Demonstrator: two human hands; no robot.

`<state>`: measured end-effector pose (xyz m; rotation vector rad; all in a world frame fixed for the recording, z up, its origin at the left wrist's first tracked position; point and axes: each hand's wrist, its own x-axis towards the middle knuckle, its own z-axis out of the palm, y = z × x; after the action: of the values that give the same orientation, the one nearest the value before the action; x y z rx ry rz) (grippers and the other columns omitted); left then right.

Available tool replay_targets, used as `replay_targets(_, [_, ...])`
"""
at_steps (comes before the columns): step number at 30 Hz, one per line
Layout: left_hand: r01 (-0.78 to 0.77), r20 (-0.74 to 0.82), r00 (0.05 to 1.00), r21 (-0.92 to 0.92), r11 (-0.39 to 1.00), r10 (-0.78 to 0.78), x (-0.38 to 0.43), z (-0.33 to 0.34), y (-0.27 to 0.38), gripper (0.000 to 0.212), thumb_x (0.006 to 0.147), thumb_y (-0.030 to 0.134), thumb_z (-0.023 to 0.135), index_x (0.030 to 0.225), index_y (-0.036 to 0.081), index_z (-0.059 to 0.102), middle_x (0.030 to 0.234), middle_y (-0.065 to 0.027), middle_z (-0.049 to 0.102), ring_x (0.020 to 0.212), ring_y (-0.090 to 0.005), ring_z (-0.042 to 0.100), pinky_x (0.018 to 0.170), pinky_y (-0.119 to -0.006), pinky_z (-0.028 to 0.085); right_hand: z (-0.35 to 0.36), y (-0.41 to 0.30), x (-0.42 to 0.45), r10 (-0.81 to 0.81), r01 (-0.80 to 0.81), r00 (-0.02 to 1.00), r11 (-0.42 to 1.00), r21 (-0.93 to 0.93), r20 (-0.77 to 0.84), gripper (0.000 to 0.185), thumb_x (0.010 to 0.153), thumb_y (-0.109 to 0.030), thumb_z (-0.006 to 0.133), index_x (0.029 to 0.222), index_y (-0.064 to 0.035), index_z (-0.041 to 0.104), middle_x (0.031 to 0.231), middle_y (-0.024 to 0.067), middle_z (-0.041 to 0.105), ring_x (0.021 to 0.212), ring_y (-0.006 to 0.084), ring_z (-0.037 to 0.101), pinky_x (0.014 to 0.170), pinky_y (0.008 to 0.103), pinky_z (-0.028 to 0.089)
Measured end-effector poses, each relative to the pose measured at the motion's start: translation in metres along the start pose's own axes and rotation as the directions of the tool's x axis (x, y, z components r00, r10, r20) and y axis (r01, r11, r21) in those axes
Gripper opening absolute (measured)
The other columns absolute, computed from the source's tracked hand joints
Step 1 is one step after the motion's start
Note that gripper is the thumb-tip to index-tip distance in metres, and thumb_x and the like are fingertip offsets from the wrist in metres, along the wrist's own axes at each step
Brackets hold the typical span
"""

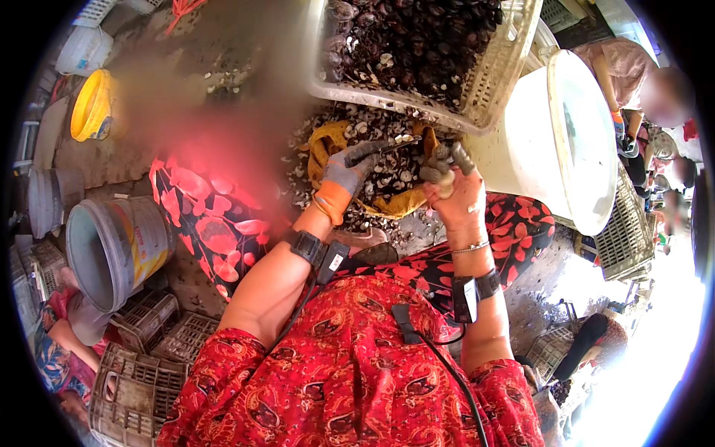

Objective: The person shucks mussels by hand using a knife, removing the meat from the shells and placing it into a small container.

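Observation:
My left hand [347,170], in a grey and orange glove, grips a dark slender tool [394,145], with small pale pieces by its far end. To its right is my right hand [458,193], its fingers bent and their ends in grey, dirty coverings; whether something is held among them cannot be told. Below both hands, a yellow cloth or bag [399,204] lies on the ground amid scattered dark and white shell bits [391,177]. Just beyond the hands stands a pale plastic crate [391,100] holding many dark shellfish [416,50].
A large white tub [519,134] stands close on the right. At left are a grey bucket [120,246], a yellow bucket [89,106] and slatted crates [139,385]. A person in gloves [620,72] bends at upper right; others are at lower left and farther right.

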<state>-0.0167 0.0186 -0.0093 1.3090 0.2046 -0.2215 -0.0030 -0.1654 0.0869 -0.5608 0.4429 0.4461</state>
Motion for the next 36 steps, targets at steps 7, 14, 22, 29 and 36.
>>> replay_targets(7, [0.151, -0.074, 0.985, -0.064, 0.986, -0.155, -0.001, 0.005, 0.011, 0.026, 0.079, 0.003, 0.058, 0.105, 0.003, 0.061, 0.073, 0.0015, 0.058, 0.056, -0.0050, 0.045, 0.049, -0.020, 0.038, 0.026, -0.055, 0.060, -0.310, 0.188, 0.948, 0.733, -0.653, -0.075, 0.014, 0.088, -0.011, 0.051, 0.096, -0.0025, 0.060, 0.069, 0.0013, 0.058, 0.042, 0.0061, 0.040, 0.034, 0.0175, 0.026])
replay_targets(14, [0.195, -0.039, 0.978, -0.176, 0.965, -0.204, 0.001, 0.006, 0.004, 0.022, 0.082, 0.007, 0.060, 0.104, 0.002, 0.061, 0.083, 0.0019, 0.061, 0.069, -0.0044, 0.051, 0.061, -0.018, 0.042, 0.019, -0.094, 0.173, -0.482, 0.289, 0.870, 0.331, -0.898, 0.102, 0.025, 0.083, -0.007, 0.054, 0.108, -0.0037, 0.056, 0.094, 0.0052, 0.062, 0.067, 0.0113, 0.056, 0.050, 0.0245, 0.043])
replay_targets(22, [0.187, -0.115, 0.973, -0.108, 0.976, -0.199, 0.002, 0.012, 0.012, 0.023, 0.081, 0.001, 0.060, 0.104, 0.001, 0.060, 0.087, -0.0013, 0.062, 0.074, -0.0060, 0.054, 0.066, -0.018, 0.046, 0.064, -0.073, 0.235, -0.438, -0.056, 0.709, -0.816, -0.575, 0.553, 0.031, 0.073, -0.029, 0.063, 0.097, -0.0098, 0.060, 0.092, 0.0162, 0.061, 0.083, 0.0318, 0.060, 0.071, 0.0394, 0.050])
replay_targets(29, [0.200, -0.041, 0.974, -0.319, 0.926, -0.224, 0.003, 0.008, 0.006, 0.022, 0.082, 0.000, 0.058, 0.104, -0.002, 0.058, 0.089, -0.0030, 0.061, 0.077, -0.0071, 0.056, 0.069, -0.018, 0.047, 0.067, -0.077, 0.228, -0.235, -0.067, 0.953, -0.781, -0.621, 0.193, 0.032, 0.071, -0.028, 0.066, 0.092, -0.0046, 0.059, 0.088, 0.0168, 0.063, 0.078, 0.0336, 0.059, 0.069, 0.0383, 0.048])
replay_targets(36, [0.161, -0.037, 0.986, -0.083, 0.983, -0.165, 0.000, 0.009, 0.021, 0.026, 0.083, 0.001, 0.056, 0.109, 0.000, 0.055, 0.086, -0.0027, 0.060, 0.070, -0.0055, 0.053, 0.057, -0.017, 0.044, 0.025, -0.081, 0.191, -0.148, 0.023, 0.984, -0.461, -0.887, 0.103, 0.034, 0.075, -0.010, 0.058, 0.109, -0.0085, 0.060, 0.090, 0.0185, 0.062, 0.073, 0.0226, 0.060, 0.066, 0.0331, 0.045])
